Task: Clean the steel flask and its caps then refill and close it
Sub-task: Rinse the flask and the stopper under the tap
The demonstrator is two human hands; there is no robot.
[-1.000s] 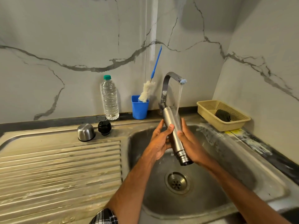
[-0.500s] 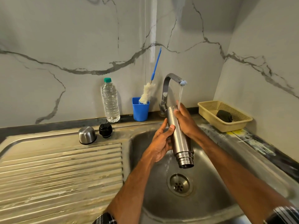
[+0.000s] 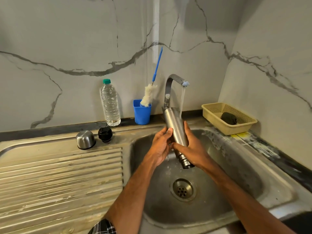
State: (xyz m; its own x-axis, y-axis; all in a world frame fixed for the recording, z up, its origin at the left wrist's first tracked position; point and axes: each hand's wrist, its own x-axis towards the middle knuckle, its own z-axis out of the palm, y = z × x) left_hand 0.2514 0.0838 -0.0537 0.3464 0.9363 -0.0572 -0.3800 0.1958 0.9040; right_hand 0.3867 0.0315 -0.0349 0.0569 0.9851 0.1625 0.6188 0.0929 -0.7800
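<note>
Head view: flask [image 3: 176, 130] is inverted and tilted, mouth down over the sink [image 3: 244, 166], base up beside the tap [image 3: 170, 88], water running onto it. Left hand [image 3: 160, 147] grips the flask's left side, thumb on the body. Right hand [image 3: 190, 147] wraps the lower body near the threaded neck; half a second ago it was up at the base, so it has slid down. Left hand is roughly unchanged.

Steel cap [image 3: 85, 139] and black cap [image 3: 105, 134] sit side by side on the drainboard [image 3: 59, 174]. At the back: water bottle [image 3: 110, 103], blue cup [image 3: 142, 112] holding a brush [image 3: 149, 97]. Right ledge: beige basket [image 3: 239, 129] with a dark scrubber [image 3: 228, 118]. Grey-veined marble walls.
</note>
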